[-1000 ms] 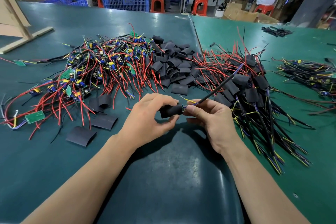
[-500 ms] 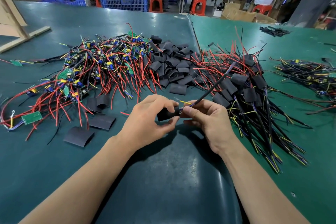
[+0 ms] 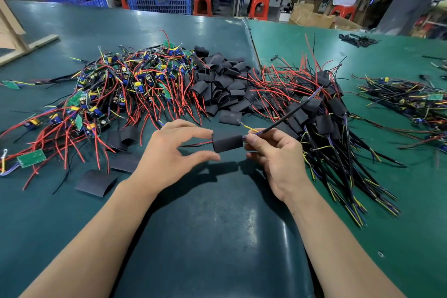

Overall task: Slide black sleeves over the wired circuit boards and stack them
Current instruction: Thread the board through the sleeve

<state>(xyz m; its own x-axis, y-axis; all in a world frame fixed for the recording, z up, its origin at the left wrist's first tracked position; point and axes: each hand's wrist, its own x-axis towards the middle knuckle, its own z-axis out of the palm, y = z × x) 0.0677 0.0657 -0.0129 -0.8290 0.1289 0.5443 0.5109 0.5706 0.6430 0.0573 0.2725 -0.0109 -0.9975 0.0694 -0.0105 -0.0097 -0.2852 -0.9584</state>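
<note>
Green table (image 3: 362,237), loose sleeves (image 3: 221,89) behind, right hand (image 3: 273,152) fingers pinching sleeved board (image 3: 227,143), left hand (image 3: 169,155) spread wide.

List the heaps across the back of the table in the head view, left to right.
Bare wired circuit boards → loose black sleeves → sleeved boards with red and black wires → a smaller bundle of wired boards at the right edge.

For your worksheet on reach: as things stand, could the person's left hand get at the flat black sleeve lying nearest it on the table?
Probably yes. The left hand is open, holding nothing, and the flat black sleeve lies uncovered on the table just to its left, with nothing between them.
</note>
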